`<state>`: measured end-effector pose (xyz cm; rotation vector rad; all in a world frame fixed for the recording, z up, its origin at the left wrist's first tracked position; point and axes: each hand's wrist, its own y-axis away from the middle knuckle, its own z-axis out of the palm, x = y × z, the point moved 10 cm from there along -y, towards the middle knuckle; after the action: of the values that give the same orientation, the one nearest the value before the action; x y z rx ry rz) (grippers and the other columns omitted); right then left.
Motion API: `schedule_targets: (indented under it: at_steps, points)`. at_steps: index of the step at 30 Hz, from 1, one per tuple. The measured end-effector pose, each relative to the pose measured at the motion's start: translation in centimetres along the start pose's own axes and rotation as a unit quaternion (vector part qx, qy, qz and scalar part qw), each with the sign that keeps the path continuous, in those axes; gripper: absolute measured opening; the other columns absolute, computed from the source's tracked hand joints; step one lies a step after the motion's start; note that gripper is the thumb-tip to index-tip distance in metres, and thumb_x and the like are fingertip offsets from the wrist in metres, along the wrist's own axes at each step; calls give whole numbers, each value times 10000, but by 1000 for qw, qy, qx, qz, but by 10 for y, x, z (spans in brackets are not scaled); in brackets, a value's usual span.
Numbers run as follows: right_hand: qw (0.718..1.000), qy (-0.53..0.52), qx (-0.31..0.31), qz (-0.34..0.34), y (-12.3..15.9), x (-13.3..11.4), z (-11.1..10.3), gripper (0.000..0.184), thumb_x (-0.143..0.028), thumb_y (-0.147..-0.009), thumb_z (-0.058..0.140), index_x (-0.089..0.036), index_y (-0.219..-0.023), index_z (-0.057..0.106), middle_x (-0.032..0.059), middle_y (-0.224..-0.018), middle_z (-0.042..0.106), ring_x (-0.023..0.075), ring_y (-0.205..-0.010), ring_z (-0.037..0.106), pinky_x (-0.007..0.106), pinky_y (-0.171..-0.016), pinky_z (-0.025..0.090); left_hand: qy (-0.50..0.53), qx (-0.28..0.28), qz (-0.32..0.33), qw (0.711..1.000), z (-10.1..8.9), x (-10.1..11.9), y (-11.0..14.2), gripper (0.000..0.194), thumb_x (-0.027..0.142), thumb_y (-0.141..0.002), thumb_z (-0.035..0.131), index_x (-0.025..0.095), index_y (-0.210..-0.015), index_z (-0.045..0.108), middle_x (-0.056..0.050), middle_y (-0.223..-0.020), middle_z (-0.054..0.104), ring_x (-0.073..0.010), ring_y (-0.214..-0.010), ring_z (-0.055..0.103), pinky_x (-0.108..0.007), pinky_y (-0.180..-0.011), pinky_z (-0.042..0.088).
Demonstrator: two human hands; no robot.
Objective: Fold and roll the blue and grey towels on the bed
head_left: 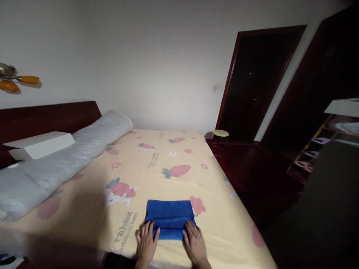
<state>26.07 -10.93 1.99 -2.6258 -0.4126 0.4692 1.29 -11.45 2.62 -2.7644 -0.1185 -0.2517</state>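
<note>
A folded blue towel (169,215) lies on the yellow patterned bed sheet (157,164) near the front edge of the bed. My left hand (146,243) rests flat on the towel's near left corner, fingers spread. On the near right corner my right hand (194,243) presses in the same way. Neither hand grips the cloth; both lie on top of it.
A long grey rolled quilt (64,157) lies along the bed's left side, by a dark wooden headboard (47,116) and a white box (42,145). Right of the bed are a dark doorway (258,82), a small round stool (220,133) and shelves (322,149).
</note>
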Motion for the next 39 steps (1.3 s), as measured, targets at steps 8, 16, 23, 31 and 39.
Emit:
schedule_targets:
  at_steps: [8, 16, 23, 31, 39]
  points:
    - [997, -62, -37, -24, -8, -42, 7, 396, -282, -963, 395, -217, -1292, 607, 74, -1351, 600, 232, -1275, 530, 411, -1085, 385, 69, -12, 108, 992, 20, 65, 11, 478, 87, -871, 355, 262, -1203, 652, -31, -1253, 682, -181, -1171, 599, -370, -1031, 460]
    - [995, -65, -79, 4, -12, -29, 10, 414, -380, -990, 373, -234, -1301, 603, 80, -1362, 585, 246, -1293, 513, 441, -1087, 374, 69, -35, 175, 982, 21, 44, 10, 436, 283, -965, 372, 277, -1382, 502, -17, -1433, 551, -171, -1310, 507, -383, -1082, 444]
    - [998, -11, -54, 27, 1, 19, -4, 387, -342, -952, 437, -226, -1271, 624, 81, -1371, 579, 268, -1292, 512, 460, -1069, 362, 30, 24, 102, 994, 6, -9, 2, 426, 237, -936, 411, 272, -1336, 556, -44, -1405, 572, -237, -1323, 499, -527, -1123, 365]
    - [975, -134, -172, -35, -23, -72, 19, 462, -273, -949, 375, -241, -1389, 514, 63, -1417, 535, 204, -1329, 472, 368, -1094, 351, 135, -28, 145, 980, 24, 77, 1, 456, 154, -896, 360, 224, -1262, 622, -45, -1291, 667, -172, -1192, 613, -348, -1004, 532]
    - [994, -40, -59, 82, -10, 17, 11, 444, -419, -991, 335, -233, -1275, 622, 93, -1361, 588, 286, -1300, 501, 485, -1053, 376, 82, 24, 79, 993, -7, -7, -11, 348, 360, -947, 425, 243, -1113, 708, -57, -1194, 720, -219, -1156, 629, -406, -1008, 475]
